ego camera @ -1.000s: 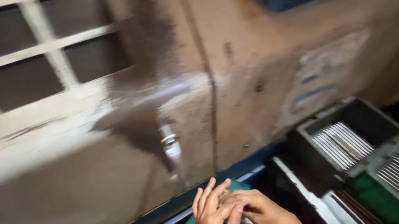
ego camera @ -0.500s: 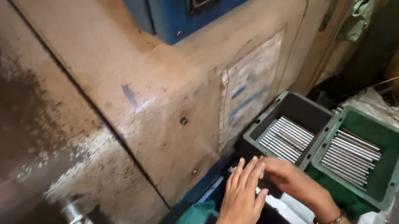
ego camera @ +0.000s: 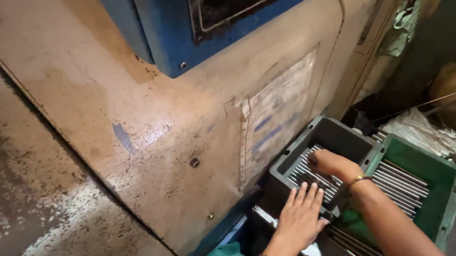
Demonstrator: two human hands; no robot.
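In grey crate [ego camera: 334, 136], rods [ego camera: 307, 173] seemingly diagonal.

this is a factory floor or machine shop. a big machine housing [ego camera: 139, 135], beige and stained with oil and grime, fills the view, with a blue-framed hatch [ego camera: 234, 6] set into it. below sit a grey plastic crate [ego camera: 326, 137] and a green one [ego camera: 430, 188], both lined with rows of plain metal rods [ego camera: 395, 181]. a dirty rag [ego camera: 401, 36] hangs off a cabinet behind.
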